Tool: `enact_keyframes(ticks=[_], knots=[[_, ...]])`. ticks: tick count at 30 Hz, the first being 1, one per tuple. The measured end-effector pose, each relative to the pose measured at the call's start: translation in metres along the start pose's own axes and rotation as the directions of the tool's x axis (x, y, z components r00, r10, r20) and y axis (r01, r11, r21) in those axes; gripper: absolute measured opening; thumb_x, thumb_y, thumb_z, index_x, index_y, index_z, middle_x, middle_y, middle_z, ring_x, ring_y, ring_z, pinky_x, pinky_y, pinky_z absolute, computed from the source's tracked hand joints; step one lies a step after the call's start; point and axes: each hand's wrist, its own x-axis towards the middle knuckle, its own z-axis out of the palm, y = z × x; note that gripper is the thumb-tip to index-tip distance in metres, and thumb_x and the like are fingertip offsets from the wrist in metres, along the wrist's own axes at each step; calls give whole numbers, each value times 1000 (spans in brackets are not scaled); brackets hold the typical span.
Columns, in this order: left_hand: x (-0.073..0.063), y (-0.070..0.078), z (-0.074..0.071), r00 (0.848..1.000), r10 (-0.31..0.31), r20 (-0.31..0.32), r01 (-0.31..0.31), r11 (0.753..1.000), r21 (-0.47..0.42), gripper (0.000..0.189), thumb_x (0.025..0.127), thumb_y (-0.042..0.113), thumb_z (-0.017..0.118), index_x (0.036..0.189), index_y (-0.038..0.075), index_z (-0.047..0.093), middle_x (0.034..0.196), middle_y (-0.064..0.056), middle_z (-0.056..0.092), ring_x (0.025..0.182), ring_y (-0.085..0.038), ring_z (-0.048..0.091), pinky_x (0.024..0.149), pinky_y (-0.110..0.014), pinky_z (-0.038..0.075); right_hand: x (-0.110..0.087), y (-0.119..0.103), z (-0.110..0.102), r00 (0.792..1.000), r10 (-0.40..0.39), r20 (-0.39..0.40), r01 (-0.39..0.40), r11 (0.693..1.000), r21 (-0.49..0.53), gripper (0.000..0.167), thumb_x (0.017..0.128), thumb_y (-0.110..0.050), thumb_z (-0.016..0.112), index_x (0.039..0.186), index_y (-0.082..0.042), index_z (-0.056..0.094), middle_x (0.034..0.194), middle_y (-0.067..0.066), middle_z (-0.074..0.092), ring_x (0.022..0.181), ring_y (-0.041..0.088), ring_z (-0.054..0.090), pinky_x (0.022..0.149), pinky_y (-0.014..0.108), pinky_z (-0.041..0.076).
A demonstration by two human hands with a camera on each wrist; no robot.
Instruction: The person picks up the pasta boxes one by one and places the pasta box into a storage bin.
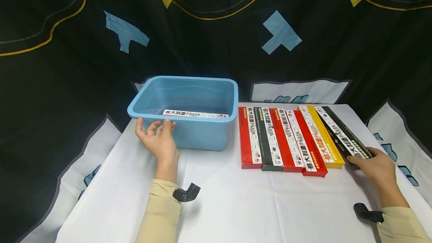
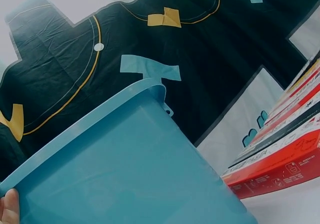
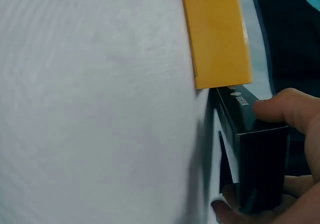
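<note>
My left hand [image 1: 160,141] is at the front left of the blue plastic bin [image 1: 199,134], its bent fingers holding the rim; one fingertip [image 2: 10,206] shows at the rim in the left wrist view. Inside the bin lies a pasta box [image 1: 195,114] with a white label. On the right, my right hand [image 1: 378,166] grips the near end of a black pasta box [image 1: 344,132], thumb on one side and fingers round the other. That box [image 3: 260,169] is tilted, beside the yellow pasta box [image 1: 320,134].
Left of the yellow box, red pasta boxes [image 1: 249,138] and another black one [image 1: 268,138] lie side by side on the white table [image 1: 236,205]. A dark printed cloth [image 1: 209,48] hangs behind the table.
</note>
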Motion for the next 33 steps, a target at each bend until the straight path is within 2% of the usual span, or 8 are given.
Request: enact_keyframes(ticks=[5,9,14,18,21,24,30,33], knots=[[-1,-1,-1,1000,-1,-4,1,1000,13,81,87,2,72,145,30,25,113,-11,44,93,-28,63,87,-38,57,-12,-12,-9,989,94,-116,-79,989,122,98,81,-54,71,150,3,28,141,35,35,115,45,40,66,35,46],[-1,0,0,1000,11,0,-11,1000,-2,81,86,1,72,145,30,25,112,-11,44,92,-27,63,87,-39,57,-20,-30,-19,960,200,-198,-141,950,277,91,80,-47,75,152,-13,32,148,22,36,114,33,46,55,14,41],[-1,1,1,1000,13,0,-13,1000,-2,81,86,1,72,145,30,25,112,-11,45,93,-27,63,87,-38,57,-28,-45,-30,917,295,-268,-149,877,457,84,73,-33,84,146,-36,42,138,-2,46,84,3,52,43,11,44],[0,1,1,1000,10,-1,-10,1000,8,81,87,2,72,146,30,25,113,-11,45,94,-27,63,87,-38,57,-37,-52,-35,908,271,-319,-106,886,451,82,72,-28,85,143,-39,46,130,-7,49,71,-3,44,37,13,42],[0,1,1,1000,12,2,-12,1000,7,80,87,2,72,146,30,25,113,-11,45,94,-27,63,87,-38,57,-42,-57,-37,903,229,-364,-57,902,427,82,73,-25,85,143,-35,45,130,-8,49,81,-2,46,50,5,42],[0,0,1,1000,17,6,-17,1000,18,80,87,3,72,146,30,25,114,-11,45,93,-27,63,87,-38,57,-47,-63,-40,898,210,-385,-14,891,453,82,72,-19,86,142,-34,46,129,-10,48,93,1,48,60,2,43],[-2,-1,0,999,30,17,-30,999,33,80,88,4,71,146,31,24,114,-11,45,92,-27,64,87,-38,57,-55,-81,-48,900,174,-401,73,844,531,80,73,-9,84,140,-33,47,127,-13,48,99,3,47,60,-1,42],[-2,-1,-1,1000,28,13,-28,999,30,80,88,4,72,146,31,24,114,-11,45,92,-27,64,87,-38,57,-60,-94,-52,898,141,-416,159,778,607,80,71,2,82,137,-29,51,123,-11,51,98,5,48,66,2,47]])
